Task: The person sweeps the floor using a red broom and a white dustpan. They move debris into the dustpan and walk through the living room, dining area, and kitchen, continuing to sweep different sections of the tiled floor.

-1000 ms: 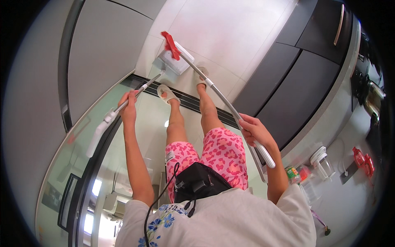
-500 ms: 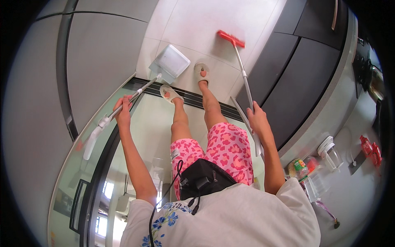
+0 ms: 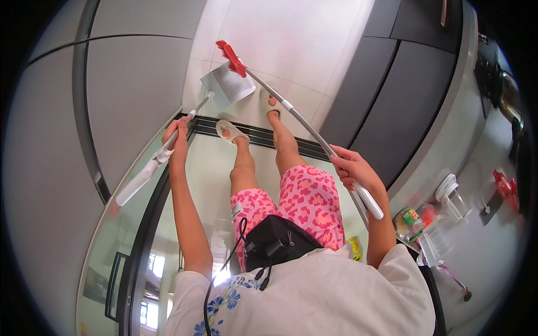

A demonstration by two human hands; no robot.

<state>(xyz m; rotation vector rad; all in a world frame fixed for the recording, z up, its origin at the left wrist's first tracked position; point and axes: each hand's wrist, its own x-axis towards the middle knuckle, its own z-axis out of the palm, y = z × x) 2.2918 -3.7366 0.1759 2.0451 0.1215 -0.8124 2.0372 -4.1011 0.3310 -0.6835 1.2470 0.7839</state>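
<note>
My left hand [image 3: 177,140] is wrapped round the pole of a long-handled dustpan [image 3: 227,87]. Its grey-white pan tilts on the tiled floor beyond my left foot, partly hidden behind the red broom head. In my right hand [image 3: 356,168] is the silver pole of a broom [image 3: 291,107], gripped close to its white end. The broom's red bristle head [image 3: 231,58] is over the far edge of the dustpan; whether it touches the pan I cannot tell.
A black sliding-door track [image 3: 258,133] crosses the floor under my slippered feet. Grey panels [image 3: 140,89] stand at the left, with a glass door [image 3: 106,246] below. Dark cabinets [image 3: 386,101] line the right. Jars and a lidded pitcher [image 3: 453,197] stand on the counter.
The broom head has swung left and lifted from the floor on the right to the dustpan. My right hand has turned the pole across. The dustpan has tipped slightly.
</note>
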